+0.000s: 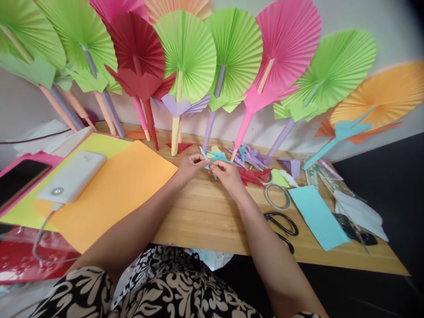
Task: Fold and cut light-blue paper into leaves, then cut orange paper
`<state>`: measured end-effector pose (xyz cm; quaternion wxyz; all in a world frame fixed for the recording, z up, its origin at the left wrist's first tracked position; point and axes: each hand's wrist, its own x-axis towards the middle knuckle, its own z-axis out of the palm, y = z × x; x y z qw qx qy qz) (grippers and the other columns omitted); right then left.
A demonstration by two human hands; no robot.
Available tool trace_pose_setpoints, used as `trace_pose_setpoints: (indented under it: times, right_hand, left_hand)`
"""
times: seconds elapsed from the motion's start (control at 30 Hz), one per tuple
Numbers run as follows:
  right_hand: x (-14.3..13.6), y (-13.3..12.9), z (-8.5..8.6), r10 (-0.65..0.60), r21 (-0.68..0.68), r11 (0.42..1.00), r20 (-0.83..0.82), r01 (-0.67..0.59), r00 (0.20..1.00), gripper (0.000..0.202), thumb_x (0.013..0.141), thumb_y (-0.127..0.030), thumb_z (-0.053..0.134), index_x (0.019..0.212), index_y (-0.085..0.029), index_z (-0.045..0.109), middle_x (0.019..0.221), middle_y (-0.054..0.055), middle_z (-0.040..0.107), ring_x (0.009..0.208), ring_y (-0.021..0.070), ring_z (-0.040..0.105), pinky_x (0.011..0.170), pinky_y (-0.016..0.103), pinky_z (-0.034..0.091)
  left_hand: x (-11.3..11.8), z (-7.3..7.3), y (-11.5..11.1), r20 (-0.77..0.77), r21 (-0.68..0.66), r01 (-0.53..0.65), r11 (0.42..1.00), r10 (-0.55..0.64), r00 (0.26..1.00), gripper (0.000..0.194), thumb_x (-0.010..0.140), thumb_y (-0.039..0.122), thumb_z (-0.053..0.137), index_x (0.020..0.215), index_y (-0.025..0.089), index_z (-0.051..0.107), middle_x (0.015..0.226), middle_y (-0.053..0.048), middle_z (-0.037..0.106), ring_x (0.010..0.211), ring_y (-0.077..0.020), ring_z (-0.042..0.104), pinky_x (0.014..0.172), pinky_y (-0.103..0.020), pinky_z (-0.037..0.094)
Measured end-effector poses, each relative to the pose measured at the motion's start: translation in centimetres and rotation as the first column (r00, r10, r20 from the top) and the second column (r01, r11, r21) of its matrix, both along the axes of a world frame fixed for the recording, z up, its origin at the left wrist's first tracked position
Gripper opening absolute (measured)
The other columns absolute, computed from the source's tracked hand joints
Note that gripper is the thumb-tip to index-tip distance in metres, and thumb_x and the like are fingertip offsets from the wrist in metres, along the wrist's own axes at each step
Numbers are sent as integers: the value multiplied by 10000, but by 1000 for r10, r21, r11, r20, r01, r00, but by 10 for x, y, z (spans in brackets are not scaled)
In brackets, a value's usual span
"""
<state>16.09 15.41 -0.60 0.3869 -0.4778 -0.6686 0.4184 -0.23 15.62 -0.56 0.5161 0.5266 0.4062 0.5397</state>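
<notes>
Between my two hands, above the wooden table, is a small folded piece of light-blue paper (203,153). My left hand (192,167) pinches it from the left, thumb and fingers pressed together. From the other side my right hand (226,173) grips its lower part; my fingers cover much of the fold. Just behind lie more light-blue folded pieces (218,155), and purple folded paper (253,157) is heaped to the right. Red folded paper (255,176) rests beside my right hand.
Pleated paper fans on rolled handles, such as a green one (187,53), lean along the wall. Tape (277,196), black-handled scissors (281,224) and a blue sheet (318,216) lie to the right. At left a white power bank (73,176) sits on orange paper (115,198), near a phone (20,181).
</notes>
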Motion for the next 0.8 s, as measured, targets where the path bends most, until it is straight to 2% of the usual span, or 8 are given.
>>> trace_pose_setpoints:
  times: [0.1, 0.3, 0.47, 0.53, 0.67, 0.8]
  right_hand:
    - [1, 0, 2, -1, -13, 1000, -18, 1, 1000, 238, 816, -400, 593, 697, -207, 664, 652, -10, 654, 584, 133, 539, 594, 257, 406]
    - [10, 4, 3, -43, -17, 999, -23, 43, 999, 191, 788, -358, 605, 722, -200, 691, 688, 9, 696, 667, 165, 613, 683, 288, 464]
    - [10, 5, 2, -84, 21, 996, -53, 85, 995, 311, 869, -453, 536, 901, -209, 726, 883, 30, 731, 820, 182, 644, 771, 302, 474]
    - [7, 3, 2, -55, 31, 998, -58, 56, 997, 320, 862, -488, 563, 891, -213, 724, 832, 11, 710, 771, 170, 624, 720, 280, 460]
    - [1, -1, 2, -18, 40, 999, -41, 20, 999, 262, 814, -451, 633, 731, -205, 667, 622, -34, 579, 570, 124, 491, 566, 250, 370]
    - [3, -1, 4, -9, 45, 999, -28, 10, 1000, 235, 803, -428, 636, 718, -209, 643, 617, -36, 550, 558, 119, 456, 557, 248, 345]
  left_hand:
    - [-2, 3, -1, 52, -22, -20, 1000, 22, 998, 347, 692, 438, 795, 580, 169, 607, 606, 19, 564, 612, -119, 511, 637, -265, 410]
    - [-17, 2, 9, 159, -50, -157, 986, 163, 974, 338, 703, 416, 779, 577, 183, 570, 592, 34, 520, 608, -108, 476, 651, -257, 397]
    - [-15, 0, 8, 166, -79, -94, 992, 106, 980, 324, 683, 414, 803, 585, 174, 608, 608, 23, 563, 629, -113, 506, 666, -256, 407]
    - [-8, 0, 4, 160, -91, -50, 995, 64, 985, 334, 652, 417, 825, 574, 168, 615, 612, 18, 579, 632, -117, 512, 661, -256, 407]
    - [2, 1, -1, 152, -99, -20, 995, 35, 988, 358, 589, 406, 863, 533, 162, 608, 591, 18, 574, 610, -113, 498, 641, -256, 402]
    - [-10, 1, 8, 176, -84, -97, 992, 111, 978, 300, 648, 389, 825, 585, 168, 634, 619, 14, 581, 636, -115, 522, 674, -260, 422]
